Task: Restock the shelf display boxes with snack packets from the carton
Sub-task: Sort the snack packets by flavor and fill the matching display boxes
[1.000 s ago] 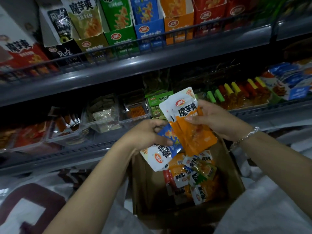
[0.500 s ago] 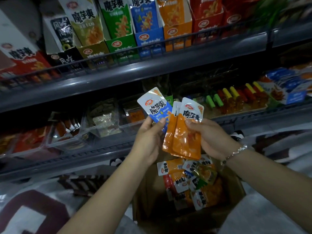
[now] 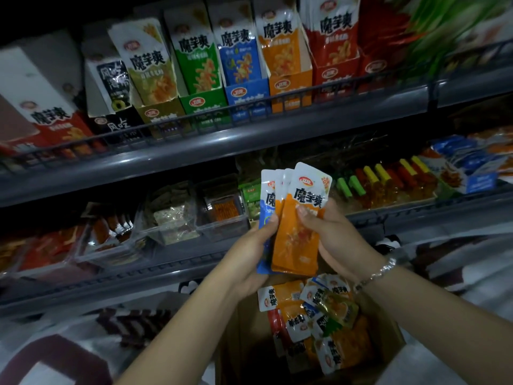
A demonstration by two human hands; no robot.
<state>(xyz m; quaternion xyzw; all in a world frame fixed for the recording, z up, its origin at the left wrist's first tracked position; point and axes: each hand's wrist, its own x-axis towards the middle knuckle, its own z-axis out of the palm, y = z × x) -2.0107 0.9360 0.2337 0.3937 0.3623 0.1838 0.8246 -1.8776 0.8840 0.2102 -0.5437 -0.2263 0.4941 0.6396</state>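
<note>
Above the brown carton (image 3: 244, 343) I hold a small fan of snack packets upright. My right hand (image 3: 333, 240) grips the orange packets (image 3: 297, 234) from the right, thumb on the front one. My left hand (image 3: 249, 254) pinches the blue packet (image 3: 266, 207) at the fan's left edge, tucked behind the orange ones. More loose packets (image 3: 313, 309), orange, red and green, lie in the carton below. On the upper shelf stand the display boxes: olive (image 3: 155, 112), green (image 3: 205, 102), blue (image 3: 247, 94), orange (image 3: 288, 84) and red (image 3: 333, 75).
A wire rail (image 3: 194, 120) runs along the upper shelf's front edge. The lower shelf holds clear tubs (image 3: 172, 218) of snacks, a row of coloured-cap bottles (image 3: 388, 182) and blue packs (image 3: 472, 168) at the right. Patterned fabric (image 3: 55, 357) lies on the floor.
Both hands rose from the carton with the packets. The blue packet, apart in my left hand before, now sits against the orange ones. The camera tilted up toward the upper shelf.
</note>
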